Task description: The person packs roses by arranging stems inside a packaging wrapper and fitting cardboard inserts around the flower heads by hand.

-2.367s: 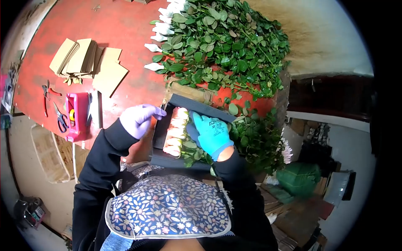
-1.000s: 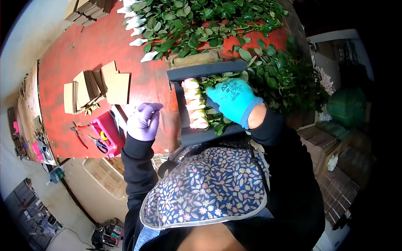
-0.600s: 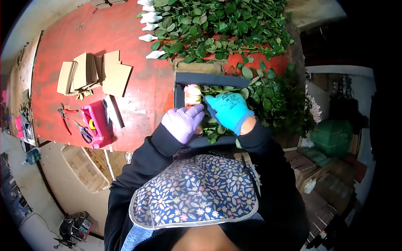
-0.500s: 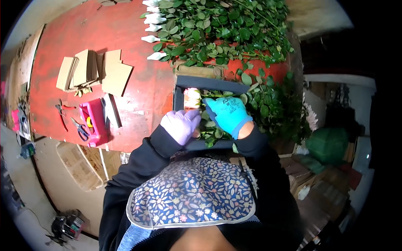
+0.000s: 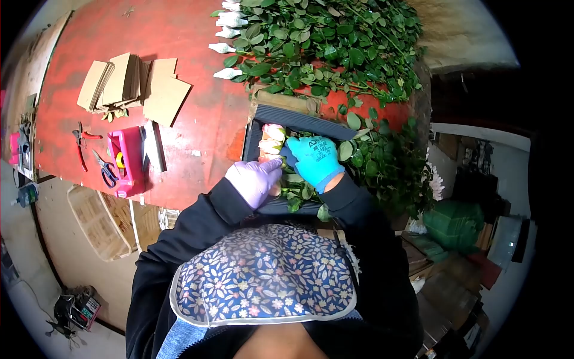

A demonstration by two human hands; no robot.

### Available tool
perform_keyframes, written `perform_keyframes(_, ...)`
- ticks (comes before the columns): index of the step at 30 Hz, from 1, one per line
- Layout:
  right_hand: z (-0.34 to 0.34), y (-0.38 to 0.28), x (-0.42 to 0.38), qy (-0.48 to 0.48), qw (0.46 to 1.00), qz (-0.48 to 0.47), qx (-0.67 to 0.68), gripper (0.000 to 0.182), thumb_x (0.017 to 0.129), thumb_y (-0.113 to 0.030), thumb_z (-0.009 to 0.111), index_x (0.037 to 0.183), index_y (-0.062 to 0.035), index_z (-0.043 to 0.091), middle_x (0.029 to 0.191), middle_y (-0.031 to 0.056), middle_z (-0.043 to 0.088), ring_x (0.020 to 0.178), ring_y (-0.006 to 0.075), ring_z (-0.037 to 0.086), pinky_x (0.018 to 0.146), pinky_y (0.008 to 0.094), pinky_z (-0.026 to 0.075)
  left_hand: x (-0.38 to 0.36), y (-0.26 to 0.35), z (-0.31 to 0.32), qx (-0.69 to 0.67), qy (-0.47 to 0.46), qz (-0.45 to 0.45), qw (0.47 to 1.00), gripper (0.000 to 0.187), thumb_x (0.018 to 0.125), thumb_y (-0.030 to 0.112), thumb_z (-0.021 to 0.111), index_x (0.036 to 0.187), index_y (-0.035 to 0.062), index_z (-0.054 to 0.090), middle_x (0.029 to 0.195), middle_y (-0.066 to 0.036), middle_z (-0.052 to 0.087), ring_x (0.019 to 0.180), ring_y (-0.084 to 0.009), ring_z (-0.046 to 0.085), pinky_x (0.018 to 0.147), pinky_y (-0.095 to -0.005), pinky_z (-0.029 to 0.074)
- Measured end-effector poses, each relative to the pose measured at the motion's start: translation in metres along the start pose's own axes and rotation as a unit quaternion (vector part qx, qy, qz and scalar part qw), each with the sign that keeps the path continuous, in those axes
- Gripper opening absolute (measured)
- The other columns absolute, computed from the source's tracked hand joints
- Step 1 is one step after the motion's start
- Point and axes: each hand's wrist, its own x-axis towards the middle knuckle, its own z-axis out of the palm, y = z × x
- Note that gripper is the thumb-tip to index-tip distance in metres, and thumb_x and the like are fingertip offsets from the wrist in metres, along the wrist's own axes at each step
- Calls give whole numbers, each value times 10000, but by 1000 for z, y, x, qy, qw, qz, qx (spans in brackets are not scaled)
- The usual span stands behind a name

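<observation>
Pink-and-cream roses (image 5: 274, 133) lie in a dark box-like frame (image 5: 311, 117), heads to the left and leafy stems to the right. My left hand (image 5: 254, 181), in a purple glove, is closed just below the rose heads, its fingertips pinched at a rose whose head is mostly hidden. My right hand (image 5: 314, 160), in a blue glove, is curled over the stems just right of the heads, its fingers closed on a rose stem that the glove largely covers. Green leaves (image 5: 299, 194) show beneath and between both hands.
White-sleeved roses (image 5: 227, 48) with long leafy stems lie on the red table (image 5: 197, 102) at the back. To the left are cardboard pieces (image 5: 122, 84), red-handled pruners (image 5: 81, 143), scissors (image 5: 107, 170) and a pink holder (image 5: 127, 161). More foliage (image 5: 388, 161) spreads right of the frame.
The whole view has shifted slightly as the head moved. My left fingers have stretched further right towards the right hand. My right hand stays over the stems.
</observation>
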Motion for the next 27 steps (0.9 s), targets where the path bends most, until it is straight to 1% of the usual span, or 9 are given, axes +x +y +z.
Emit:
perform_keyframes(4, -4, -1, 1, -37, 999, 22, -5, 116, 854, -219, 622, 840, -105, 609, 711, 113, 645, 659, 322, 645, 575, 438, 494, 2, -3, -1, -23, 9, 11, 1000, 336, 769, 207, 706, 1085, 96, 669, 1189, -69, 665, 798, -254, 682, 673, -377, 557)
perform_keyframes(9, -9, 8, -5, -37, 999, 9, 37, 126, 843, -205, 645, 896, -91, 627, 748, 115, 655, 691, 336, 645, 601, 447, 498, 15, 4, -7, 37, 4, -4, 999, 508, 754, 234, 730, 1225, 94, 600, 1340, -97, 561, 780, -270, 672, 660, -376, 550)
perform_keyframes(11, -19, 11, -9, 13, 996, -34, 85, 159, 841, -222, 646, 950, -108, 629, 780, 108, 669, 725, 338, 663, 603, 475, 503, 16, 4, -3, 34, -10, -17, 999, 547, 753, 242, 733, 1256, 89, 581, 1346, -99, 555, 773, -271, 669, 659, -376, 549)
perform_keyframes(13, -27, 8, -9, 32, 995, -19, 88, 157, 851, -208, 631, 965, -102, 618, 788, 104, 669, 727, 327, 665, 593, 473, 497, 15, 2, 2, 33, -25, -31, 999, 587, 752, 250, 736, 1287, 83, 561, 1353, -101, 549, 766, -271, 667, 658, -376, 548)
perform_keyframes(16, -27, 5, -9, 141, 990, -19, -17, 245, 870, -216, 594, 1086, -104, 625, 709, 79, 659, 668, 293, 662, 559, 440, 492, 11, 1, 6, 51, -39, -36, 997, 661, 758, 299, 728, 1358, 101, 533, 1402, -73, 520, 757, -224, 645, 641, -368, 536)
perform_keyframes(17, -24, 4, -8, 140, 990, -15, -16, 245, 870, -216, 594, 1086, -104, 625, 709, 79, 659, 668, 293, 662, 559, 440, 492, 10, 1, 5, 48, -46, -38, 997, 667, 761, 309, 727, 1363, 100, 528, 1414, -69, 516, 761, -222, 647, 635, -366, 536)
perform_keyframes(19, -21, -3, -2, 30, 994, 11, -108, 258, 858, -208, 591, 1082, -82, 623, 667, 70, 645, 613, 287, 651, 528, 429, 488, 10, 1, 5, 46, -55, -39, 997, 673, 764, 318, 726, 1367, 99, 524, 1426, -64, 511, 766, -221, 650, 630, -364, 536)
perform_keyframes(20, -11, -2, -1, 53, 991, 0, -124, 189, 840, -183, 593, 996, -78, 617, 655, 71, 640, 585, 276, 650, 505, 420, 486, 10, 0, 6, 46, -50, -37, 997, 681, 769, 331, 722, 1376, 99, 517, 1437, -59, 505, 766, -220, 652, 628, -364, 537)
perform_keyframes(27, -1, -1, 4, 32, 990, 30, -137, 103, 829, -154, 589, 910, -97, 617, 659, 79, 647, 608, 269, 666, 531, 406, 509, 8, 3, 3, 44, -56, -53, 996, 620, 790, 337, 711, 1338, 91, 556, 1426, -65, 523, 760, -261, 670, 656, -374, 539)
